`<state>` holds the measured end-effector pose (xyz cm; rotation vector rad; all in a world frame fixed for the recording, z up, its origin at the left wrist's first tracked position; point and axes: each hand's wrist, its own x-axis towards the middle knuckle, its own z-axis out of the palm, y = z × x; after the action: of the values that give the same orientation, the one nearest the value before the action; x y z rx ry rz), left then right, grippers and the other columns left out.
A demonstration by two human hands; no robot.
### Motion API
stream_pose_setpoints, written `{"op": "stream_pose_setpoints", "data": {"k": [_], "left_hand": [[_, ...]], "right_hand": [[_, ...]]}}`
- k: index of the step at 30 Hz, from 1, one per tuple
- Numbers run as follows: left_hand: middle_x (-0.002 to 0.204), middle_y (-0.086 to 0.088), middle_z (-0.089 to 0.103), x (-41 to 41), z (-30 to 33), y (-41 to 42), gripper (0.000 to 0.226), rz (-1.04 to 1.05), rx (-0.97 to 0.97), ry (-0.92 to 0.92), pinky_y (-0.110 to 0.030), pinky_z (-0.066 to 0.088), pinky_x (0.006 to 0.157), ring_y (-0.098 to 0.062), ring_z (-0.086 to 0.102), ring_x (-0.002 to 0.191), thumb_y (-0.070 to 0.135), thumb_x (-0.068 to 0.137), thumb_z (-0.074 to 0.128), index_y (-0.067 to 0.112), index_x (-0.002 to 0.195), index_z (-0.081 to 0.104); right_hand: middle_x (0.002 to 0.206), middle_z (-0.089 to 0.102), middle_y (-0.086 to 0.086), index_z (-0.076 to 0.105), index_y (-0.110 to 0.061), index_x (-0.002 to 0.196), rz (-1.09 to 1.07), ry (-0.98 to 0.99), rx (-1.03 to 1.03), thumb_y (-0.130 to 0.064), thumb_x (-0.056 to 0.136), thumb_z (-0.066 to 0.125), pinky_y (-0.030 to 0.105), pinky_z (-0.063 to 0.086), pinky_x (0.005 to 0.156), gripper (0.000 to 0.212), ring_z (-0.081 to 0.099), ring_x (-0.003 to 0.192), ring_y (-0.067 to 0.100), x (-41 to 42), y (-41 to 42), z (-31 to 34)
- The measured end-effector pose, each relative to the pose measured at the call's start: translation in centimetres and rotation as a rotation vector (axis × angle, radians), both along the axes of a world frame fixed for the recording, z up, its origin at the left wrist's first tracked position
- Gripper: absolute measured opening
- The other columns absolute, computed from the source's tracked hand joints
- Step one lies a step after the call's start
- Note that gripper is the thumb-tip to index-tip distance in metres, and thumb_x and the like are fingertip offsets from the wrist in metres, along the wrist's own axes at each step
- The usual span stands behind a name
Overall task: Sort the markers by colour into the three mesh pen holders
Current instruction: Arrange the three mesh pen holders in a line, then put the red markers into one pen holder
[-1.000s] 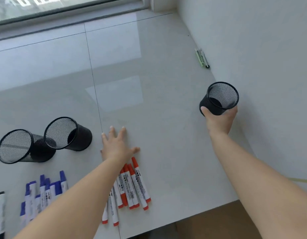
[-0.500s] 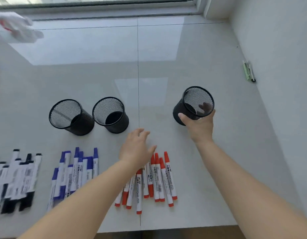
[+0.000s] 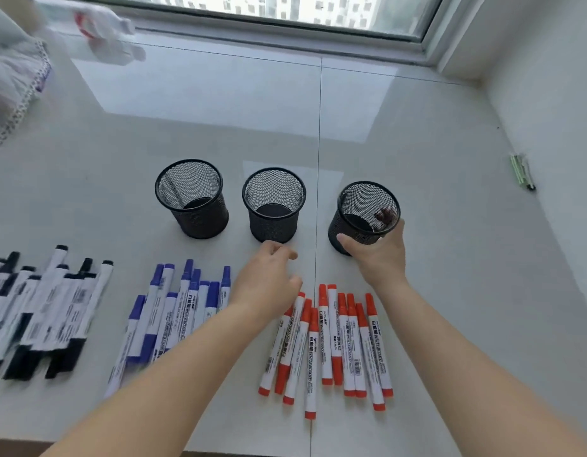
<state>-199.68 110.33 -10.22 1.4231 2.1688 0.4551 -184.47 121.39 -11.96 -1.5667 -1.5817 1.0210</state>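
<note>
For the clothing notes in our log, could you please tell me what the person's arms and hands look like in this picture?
Both forearms are bare, with no sleeve showing anywhere in view. The left hand and the right hand wear no gloves, and no rings, watch or bracelet can be seen on them. No markings show on either arm.

Right hand (image 3: 379,255) grips the right mesh holder (image 3: 364,216), thumb on its near wall, fingers showing through the mesh. Left hand (image 3: 267,281) hovers, loosely curled, above the red markers (image 3: 331,341) lying side by side on the bench (image 3: 450,258). Two more holders, middle (image 3: 274,206) and left (image 3: 191,198), stand upright. Blue markers (image 3: 173,311) and black markers (image 3: 38,318) lie left; the black ones are blurred, maybe overlapping.
</note>
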Motion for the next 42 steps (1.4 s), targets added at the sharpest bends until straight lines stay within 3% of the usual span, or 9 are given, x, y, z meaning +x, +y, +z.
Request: {"op": "stream_pose_setpoints", "data": {"k": [4, 8, 10, 13, 16, 20, 26, 36, 42], "left_hand": [[0.133, 0.005, 0.039, -0.1, -0.6, 0.1, 0.041, 0.001, 0.028, -0.032, -0.024, 0.038, 0.075, -0.011, 0.049, 0.090, 0.024, 0.084, 0.050, 0.025, 0.125, 0.049], [0.132, 0.004, 0.041, 0.0, -0.8, -0.6, 0.040, -0.004, 0.089, -0.048, -0.027, 0.044, 0.081, -0.014, 0.053, 0.104, 0.020, 0.085, 0.048, 0.023, 0.125, 0.049], [0.131, 0.003, 0.042, 0.2, -0.8, -1.2, 0.038, 0.001, 0.119, -0.038, -0.028, 0.044, 0.082, -0.015, 0.053, 0.105, 0.020, 0.086, 0.047, 0.023, 0.124, 0.049], [0.130, 0.000, 0.043, 0.8, -0.9, -2.7, 0.037, 0.056, 0.131, -0.019, -0.028, 0.042, 0.083, -0.017, 0.053, 0.106, 0.025, 0.088, 0.048, 0.022, 0.125, 0.049], [0.132, -0.002, 0.042, 2.2, -1.2, -4.7, 0.045, 0.075, 0.066, 0.027, -0.032, 0.040, 0.088, -0.020, 0.051, 0.112, 0.038, 0.089, 0.051, 0.020, 0.129, 0.045], [0.133, -0.011, 0.034, 4.6, -2.1, -6.9, 0.057, 0.061, -0.025, 0.110, -0.038, 0.039, 0.095, -0.030, 0.047, 0.116, 0.045, 0.090, 0.047, 0.014, 0.135, 0.034], [0.133, -0.015, 0.034, 5.4, -2.8, -8.6, 0.060, 0.184, 0.025, 0.118, -0.038, 0.036, 0.099, -0.030, 0.041, 0.119, 0.044, 0.091, 0.044, 0.007, 0.135, 0.030], [0.122, -0.010, 0.038, 6.6, -3.8, -8.9, 0.053, 0.255, 0.085, 0.207, -0.038, 0.038, 0.091, -0.026, 0.040, 0.111, 0.048, 0.088, 0.040, 0.010, 0.124, 0.031], [0.122, -0.014, 0.045, 6.0, -3.6, -8.8, 0.048, 0.272, 0.092, 0.148, -0.034, 0.038, 0.094, -0.027, 0.044, 0.111, 0.029, 0.087, 0.045, 0.000, 0.124, 0.036]], "right_hand": [[0.125, 0.049, -0.004, 0.034, -0.020, 0.125, 0.060, 0.067, -0.046, -0.029, 0.064, 0.082, 0.039, 0.040, 0.103, 0.078, 0.049, 0.116, 0.014, 0.6, 0.1, -0.9], [0.135, 0.044, -0.001, 0.031, -0.016, 0.137, 0.076, -0.047, -0.035, -0.025, 0.070, 0.078, 0.030, 0.038, 0.099, 0.082, 0.045, 0.118, 0.013, 2.3, -0.8, -0.7], [0.129, 0.050, 0.001, 0.044, -0.013, 0.130, 0.068, -0.097, -0.006, -0.025, 0.075, 0.073, 0.027, 0.041, 0.091, 0.063, 0.050, 0.107, 0.012, 3.5, -1.8, -0.3], [0.103, 0.066, 0.003, 0.063, -0.015, 0.103, 0.059, -0.080, 0.055, -0.022, 0.081, 0.065, 0.024, 0.041, 0.076, 0.023, 0.057, 0.085, 0.011, 5.6, -3.8, 0.3], [0.091, 0.066, 0.001, 0.066, -0.016, 0.093, 0.117, -0.151, 0.030, -0.023, 0.083, 0.062, 0.025, 0.040, 0.076, 0.013, 0.057, 0.084, 0.014, 7.0, -6.5, 0.4], [0.096, 0.062, 0.003, 0.063, -0.015, 0.095, 0.062, -0.189, 0.082, -0.026, 0.084, 0.057, 0.028, 0.042, 0.076, 0.016, 0.057, 0.088, 0.019, 7.9, -9.8, -0.7], [0.116, 0.051, 0.001, 0.049, -0.015, 0.116, 0.158, -0.441, 0.047, -0.052, 0.084, 0.050, 0.033, 0.041, 0.084, 0.050, 0.053, 0.104, 0.020, 7.1, -12.4, -2.2], [0.115, 0.053, 0.004, 0.049, -0.013, 0.112, 0.107, -0.605, 0.129, -0.047, 0.088, 0.042, 0.035, 0.036, 0.091, 0.042, 0.047, 0.108, 0.023, 6.2, -13.1, -2.6], [0.115, 0.054, 0.008, 0.051, -0.009, 0.112, 0.051, -0.623, 0.149, -0.042, 0.088, 0.042, 0.037, 0.036, 0.091, 0.042, 0.048, 0.108, 0.026, 5.8, -13.3, -2.7]]}}
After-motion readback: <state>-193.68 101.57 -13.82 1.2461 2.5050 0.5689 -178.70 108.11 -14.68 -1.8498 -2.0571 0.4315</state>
